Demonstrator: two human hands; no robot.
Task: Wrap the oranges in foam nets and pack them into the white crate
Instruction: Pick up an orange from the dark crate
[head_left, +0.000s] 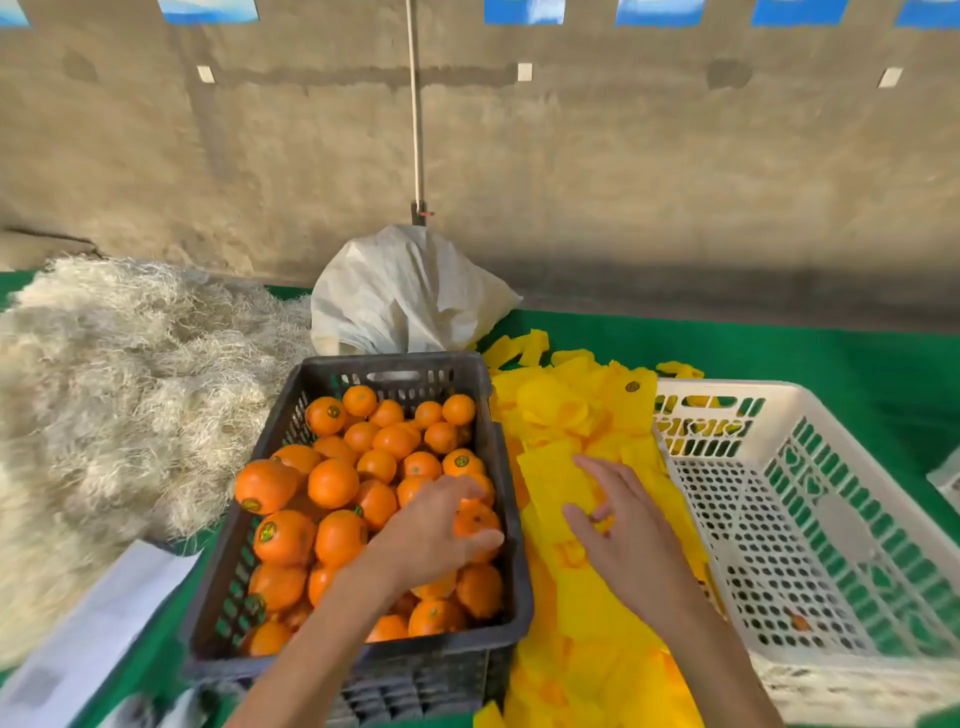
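A dark grey crate (506, 488) in the middle holds several oranges (332, 483) with small stickers. My left hand (431, 530) reaches into it and curls round one orange (475, 519) near the crate's right wall. To the right lies a heap of yellow foam nets (571, 415). My right hand (623, 535) rests on that heap, thumb and fingers pinching a yellow net (558, 480). The white crate (841, 431) stands at the right, tilted toward me, with only a small orange bit showing low inside.
Everything sits on a green-covered table (779, 348). A big pile of pale straw-like shreds (119, 384) fills the left. A white sack (405, 296) stands behind the dark crate against a concrete wall. White paper (104, 634) lies at the lower left.
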